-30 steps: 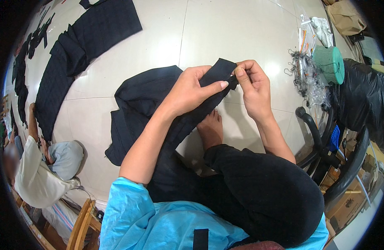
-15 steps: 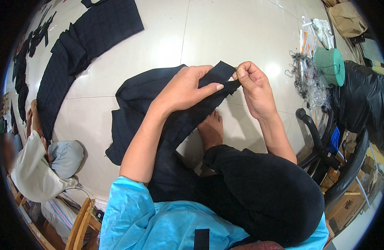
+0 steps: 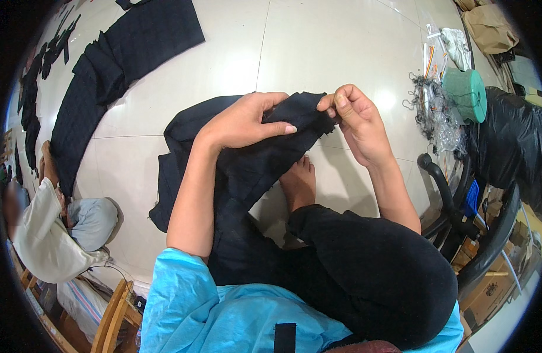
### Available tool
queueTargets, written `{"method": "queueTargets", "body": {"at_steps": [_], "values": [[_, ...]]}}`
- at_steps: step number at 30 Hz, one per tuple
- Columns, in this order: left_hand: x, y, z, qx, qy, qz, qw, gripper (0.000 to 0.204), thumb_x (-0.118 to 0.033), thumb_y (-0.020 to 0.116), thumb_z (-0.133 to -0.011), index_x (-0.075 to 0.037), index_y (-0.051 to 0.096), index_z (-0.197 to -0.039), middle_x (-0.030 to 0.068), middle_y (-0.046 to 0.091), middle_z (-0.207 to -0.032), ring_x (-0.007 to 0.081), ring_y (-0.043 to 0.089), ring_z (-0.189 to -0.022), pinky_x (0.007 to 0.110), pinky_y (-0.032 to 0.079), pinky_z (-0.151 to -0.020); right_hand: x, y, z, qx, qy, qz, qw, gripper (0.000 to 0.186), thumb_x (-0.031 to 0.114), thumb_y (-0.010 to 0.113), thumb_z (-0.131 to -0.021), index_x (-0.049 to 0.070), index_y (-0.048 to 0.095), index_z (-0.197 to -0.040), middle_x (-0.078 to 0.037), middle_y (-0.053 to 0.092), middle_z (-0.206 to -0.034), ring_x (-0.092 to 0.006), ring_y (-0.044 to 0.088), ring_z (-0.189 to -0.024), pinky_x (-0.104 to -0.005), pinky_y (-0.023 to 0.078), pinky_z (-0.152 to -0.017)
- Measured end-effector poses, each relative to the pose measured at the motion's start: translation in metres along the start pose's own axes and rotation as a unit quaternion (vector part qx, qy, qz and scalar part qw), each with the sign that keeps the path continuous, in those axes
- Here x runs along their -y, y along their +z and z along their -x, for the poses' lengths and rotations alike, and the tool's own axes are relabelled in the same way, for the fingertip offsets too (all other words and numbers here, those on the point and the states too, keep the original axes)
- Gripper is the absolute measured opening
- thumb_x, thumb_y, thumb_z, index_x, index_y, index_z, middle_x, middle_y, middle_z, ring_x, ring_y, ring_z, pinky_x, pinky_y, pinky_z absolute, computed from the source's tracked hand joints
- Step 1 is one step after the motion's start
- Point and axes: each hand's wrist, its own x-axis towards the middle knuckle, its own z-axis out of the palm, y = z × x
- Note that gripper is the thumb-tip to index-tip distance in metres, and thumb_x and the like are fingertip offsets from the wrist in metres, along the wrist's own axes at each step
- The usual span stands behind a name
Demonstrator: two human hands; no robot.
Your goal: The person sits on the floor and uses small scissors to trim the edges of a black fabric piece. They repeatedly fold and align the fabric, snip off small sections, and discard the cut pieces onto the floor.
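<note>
Black fabric (image 3: pixel 241 176) lies in folds across my lap and over the floor in front of me. My left hand (image 3: pixel 247 123) is closed on its upper part, thumb on top and the fingers hidden beneath the cloth. At the far right corner of the fabric, my right hand (image 3: pixel 356 120) pinches the edge between thumb and fingers. Loose threads fray along that edge, just below the right fingertips. Between my arms, a bare foot (image 3: pixel 298 182) rests on the floor beside the cloth.
Long black cloth pieces (image 3: pixel 124 65) lie on the tiled floor at the far left, near a seated person (image 3: pixel 53 235). To the right are a green spool (image 3: pixel 466 94), tangled threads (image 3: pixel 432 112), a black plastic bag (image 3: pixel 512 141) and a black curved frame (image 3: pixel 488 253). A wooden frame (image 3: pixel 112 317) stands lower left.
My left hand has slid slightly left and down along the fabric. The flap that was folded over near the right fingers now lies opened out flatter. My right hand has barely moved.
</note>
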Motion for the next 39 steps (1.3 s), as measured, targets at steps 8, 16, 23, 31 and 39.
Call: {"method": "queueTargets", "body": {"at_steps": [8, 16, 23, 31, 39], "values": [[0.010, -0.009, 0.000, 0.047, 0.006, -0.044, 0.998, 0.037, -0.027, 0.087, -0.081, 0.003, 0.075, -0.098, 0.0103, 0.071, -0.079, 0.0183, 0.062, -0.072, 0.034, 0.051, -0.071, 0.005, -0.007, -0.003, 0.074, 0.044, 0.031, 0.996, 0.015, 0.020, 0.052, -0.111, 0.008, 0.052, -0.102, 0.000, 0.058, -0.082, -0.0081, 0.048, -0.074, -0.0239, 0.043, -0.069], [0.006, -0.008, -0.004, 0.014, 0.021, -0.086, 0.996, 0.039, -0.034, 0.085, -0.083, 0.002, 0.076, -0.097, 0.0124, 0.069, -0.074, 0.0196, 0.061, -0.067, 0.033, 0.049, -0.066, 0.013, -0.019, -0.012, 0.054, 0.034, 0.105, 0.992, 0.014, 0.018, 0.052, -0.110, 0.007, 0.052, -0.101, 0.003, 0.052, -0.080, -0.0069, 0.043, -0.072, -0.0231, 0.039, -0.067], [-0.003, -0.018, 0.001, -0.001, -0.014, -0.053, 0.999, 0.039, -0.035, 0.085, -0.084, 0.002, 0.077, -0.095, 0.0117, 0.069, -0.073, 0.0188, 0.061, -0.065, 0.032, 0.049, -0.063, 0.009, -0.034, -0.012, 0.019, 0.023, 0.072, 0.997, 0.013, 0.019, 0.054, -0.110, 0.008, 0.053, -0.101, 0.003, 0.053, -0.081, -0.0056, 0.042, -0.072, -0.0213, 0.037, -0.066], [0.017, -0.036, 0.005, 0.042, -0.074, -0.021, 0.996, 0.039, -0.032, 0.087, -0.082, 0.003, 0.079, -0.099, 0.0097, 0.072, -0.076, 0.0196, 0.067, -0.067, 0.032, 0.052, -0.066, -0.005, -0.031, -0.020, 0.022, 0.083, -0.014, 0.996, 0.014, 0.020, 0.055, -0.110, 0.009, 0.053, -0.101, 0.003, 0.052, -0.080, -0.0060, 0.040, -0.071, -0.0207, 0.034, -0.064], [0.034, -0.048, 0.005, 0.030, -0.084, -0.002, 0.996, 0.037, -0.031, 0.088, -0.082, 0.001, 0.079, -0.097, 0.0107, 0.075, -0.080, 0.0198, 0.068, -0.069, 0.031, 0.053, -0.067, -0.017, -0.037, -0.040, 0.010, 0.118, -0.120, 0.986, 0.012, 0.018, 0.058, -0.108, 0.009, 0.053, -0.104, 0.002, 0.051, -0.083, -0.0069, 0.039, -0.072, -0.0205, 0.034, -0.064]]}}
